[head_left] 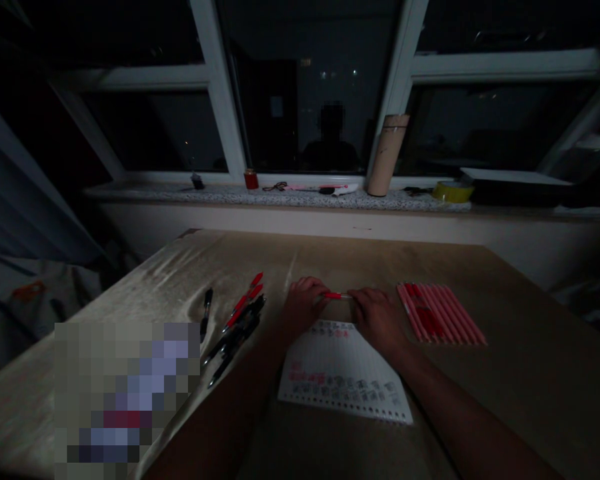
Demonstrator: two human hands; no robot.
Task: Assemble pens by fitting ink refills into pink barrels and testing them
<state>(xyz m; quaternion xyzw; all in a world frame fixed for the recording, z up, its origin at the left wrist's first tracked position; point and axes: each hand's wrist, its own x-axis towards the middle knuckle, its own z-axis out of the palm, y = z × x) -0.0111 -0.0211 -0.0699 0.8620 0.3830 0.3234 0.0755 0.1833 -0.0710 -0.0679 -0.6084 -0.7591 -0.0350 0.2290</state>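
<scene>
Between my two hands a red pen (336, 295) is held level, just past the far edge of a spiral-hole notepad sheet (345, 373). My left hand (307, 299) pinches its left end, and my right hand (375, 310) has its fingers closed on the right end. Red and black scribbles cover parts of the lined paper under my forearms. To the left lie red pens (243, 305) beside several black pens (237, 340), with one black pen (207, 313) apart from them. A row of pink pens or refills (450, 313) with some red ones lies right of my right hand.
The brown table (520, 387) ends before a windowsill (220, 193). On the sill stand a tall tan cylinder (389, 157), a small red jar (251, 179) and a yellow tape roll (453, 192). A blurred-out patch (130, 400) hides something at the table's left.
</scene>
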